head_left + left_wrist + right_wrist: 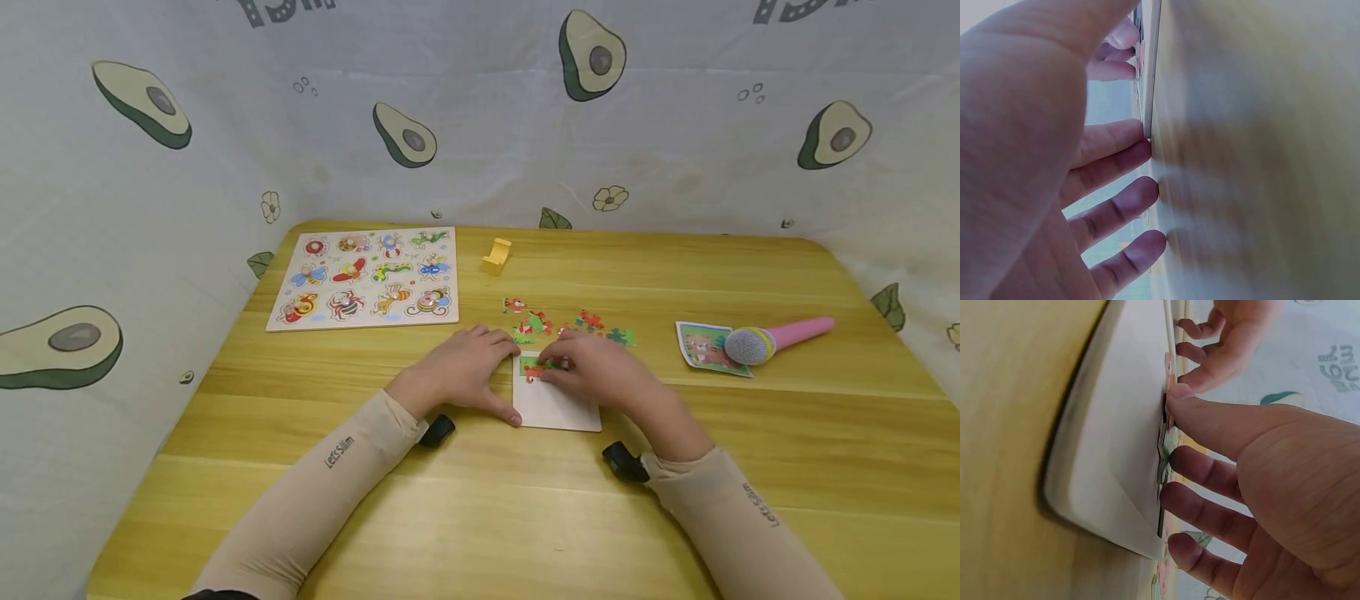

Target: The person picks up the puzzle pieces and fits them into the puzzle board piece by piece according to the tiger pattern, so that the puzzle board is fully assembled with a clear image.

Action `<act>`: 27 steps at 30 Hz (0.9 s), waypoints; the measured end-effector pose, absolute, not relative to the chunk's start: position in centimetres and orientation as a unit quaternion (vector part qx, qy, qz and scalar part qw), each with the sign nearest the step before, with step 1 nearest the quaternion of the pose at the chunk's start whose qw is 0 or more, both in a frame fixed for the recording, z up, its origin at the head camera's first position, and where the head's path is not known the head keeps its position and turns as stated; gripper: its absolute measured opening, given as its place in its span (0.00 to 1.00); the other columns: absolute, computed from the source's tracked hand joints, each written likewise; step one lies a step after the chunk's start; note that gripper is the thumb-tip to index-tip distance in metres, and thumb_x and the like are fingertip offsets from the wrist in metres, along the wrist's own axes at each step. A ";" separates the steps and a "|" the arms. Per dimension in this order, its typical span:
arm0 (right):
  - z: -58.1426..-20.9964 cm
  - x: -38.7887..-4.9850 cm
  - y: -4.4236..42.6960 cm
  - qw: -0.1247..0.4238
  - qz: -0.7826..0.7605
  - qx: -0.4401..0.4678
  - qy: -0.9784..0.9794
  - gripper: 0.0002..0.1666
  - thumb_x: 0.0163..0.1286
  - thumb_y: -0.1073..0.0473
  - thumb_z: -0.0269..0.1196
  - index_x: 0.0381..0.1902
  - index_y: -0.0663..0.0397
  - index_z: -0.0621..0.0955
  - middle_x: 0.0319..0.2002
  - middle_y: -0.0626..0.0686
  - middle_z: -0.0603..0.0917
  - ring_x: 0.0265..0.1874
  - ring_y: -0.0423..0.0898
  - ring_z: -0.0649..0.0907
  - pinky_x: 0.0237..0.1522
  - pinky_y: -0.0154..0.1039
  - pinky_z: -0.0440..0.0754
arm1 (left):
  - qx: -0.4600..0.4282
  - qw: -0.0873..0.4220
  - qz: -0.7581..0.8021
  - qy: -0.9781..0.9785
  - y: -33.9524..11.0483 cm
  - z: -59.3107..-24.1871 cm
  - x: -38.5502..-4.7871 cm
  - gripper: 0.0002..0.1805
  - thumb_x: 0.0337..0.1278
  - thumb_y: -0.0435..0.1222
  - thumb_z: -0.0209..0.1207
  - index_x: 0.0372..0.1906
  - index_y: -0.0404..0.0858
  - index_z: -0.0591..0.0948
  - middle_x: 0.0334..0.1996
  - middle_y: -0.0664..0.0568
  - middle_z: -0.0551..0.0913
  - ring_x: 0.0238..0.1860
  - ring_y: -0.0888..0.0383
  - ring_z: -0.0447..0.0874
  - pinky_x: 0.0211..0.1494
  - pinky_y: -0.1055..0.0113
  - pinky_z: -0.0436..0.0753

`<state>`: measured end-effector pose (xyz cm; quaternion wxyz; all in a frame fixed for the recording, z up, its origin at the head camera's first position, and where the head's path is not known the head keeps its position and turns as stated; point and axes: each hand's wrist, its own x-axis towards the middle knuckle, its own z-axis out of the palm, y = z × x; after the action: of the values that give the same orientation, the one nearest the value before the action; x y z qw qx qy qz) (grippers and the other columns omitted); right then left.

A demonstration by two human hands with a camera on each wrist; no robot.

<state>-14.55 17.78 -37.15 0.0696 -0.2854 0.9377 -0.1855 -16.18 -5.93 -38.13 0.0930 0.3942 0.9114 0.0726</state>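
Observation:
A white puzzle board (558, 407) lies flat on the table, with several red and green jigsaw pieces (531, 368) along its far edge. My left hand (468, 367) is spread at the board's left side, thumb by the near corner and index finger by the far corner. In the left wrist view, the fingertips (1138, 194) touch the board's edge and the tabletop. My right hand (600, 371) reaches over the board, thumb and fingers bent about a jigsaw piece (1166, 450) at the far edge. The fingers partly cover that piece.
Loose jigsaw pieces (536, 322) lie beyond the board. A wooden insect puzzle (367, 275) is at the back left, near a yellow block (497, 257). On the right, a pink toy microphone (780, 337) overlaps a picture card (705, 346). Avocado-print cloth (495, 150) hangs behind the table.

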 end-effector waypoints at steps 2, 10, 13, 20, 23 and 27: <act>-37.3 -14.5 17.6 0.060 -0.183 -0.286 0.939 0.09 0.68 0.53 0.70 0.44 0.47 0.89 0.41 0.46 0.84 0.38 0.44 0.81 0.42 0.46 0.80 | 0.393 0.094 0.074 0.912 -6.0 -38.1 -16.1 0.58 0.38 0.77 0.61 0.70 0.42 0.72 0.67 0.53 0.71 0.63 0.53 0.67 0.65 0.55 0.69; -37.5 -14.6 17.6 0.054 -0.183 -0.290 0.938 0.10 0.67 0.54 0.71 0.44 0.48 0.90 0.38 0.45 0.82 0.34 0.42 0.79 0.38 0.43 0.79 | 0.393 0.093 0.072 0.912 -6.0 -38.2 -16.2 0.58 0.38 0.78 0.61 0.70 0.43 0.72 0.67 0.54 0.71 0.63 0.53 0.67 0.65 0.55 0.68; -37.4 -14.6 17.8 0.058 -0.185 -0.289 0.938 0.09 0.67 0.54 0.71 0.44 0.48 0.90 0.39 0.45 0.83 0.35 0.43 0.79 0.39 0.44 0.79 | 0.393 0.093 0.074 0.912 -6.0 -38.2 -16.2 0.58 0.38 0.78 0.60 0.70 0.43 0.72 0.67 0.53 0.71 0.63 0.53 0.67 0.66 0.55 0.68; -37.3 -14.8 17.9 0.059 -0.183 -0.280 0.941 0.09 0.67 0.53 0.71 0.43 0.46 0.90 0.41 0.44 0.85 0.41 0.46 0.82 0.44 0.47 0.80 | 0.394 0.092 0.074 0.911 -5.9 -38.2 -16.3 0.58 0.38 0.78 0.61 0.70 0.42 0.72 0.67 0.53 0.71 0.63 0.52 0.67 0.66 0.55 0.68; -37.4 -14.8 17.9 0.053 -0.184 -0.281 0.940 0.09 0.66 0.53 0.72 0.43 0.46 0.90 0.41 0.44 0.85 0.40 0.45 0.82 0.44 0.46 0.80 | 0.394 0.092 0.071 0.912 -5.9 -38.2 -16.2 0.58 0.39 0.77 0.61 0.70 0.42 0.72 0.67 0.53 0.71 0.63 0.52 0.68 0.66 0.55 0.68; -37.5 -14.7 17.6 0.042 -0.182 -0.286 0.940 0.09 0.66 0.55 0.72 0.43 0.48 0.91 0.38 0.45 0.84 0.36 0.43 0.81 0.39 0.44 0.80 | 0.396 0.089 0.064 0.912 -5.9 -38.1 -16.2 0.58 0.39 0.77 0.61 0.70 0.42 0.72 0.67 0.53 0.71 0.63 0.52 0.68 0.65 0.56 0.69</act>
<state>-14.74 17.65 -37.46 0.0424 -0.2856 0.9400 -0.1816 -16.20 -5.91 -38.13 0.0889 0.3963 0.9116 0.0637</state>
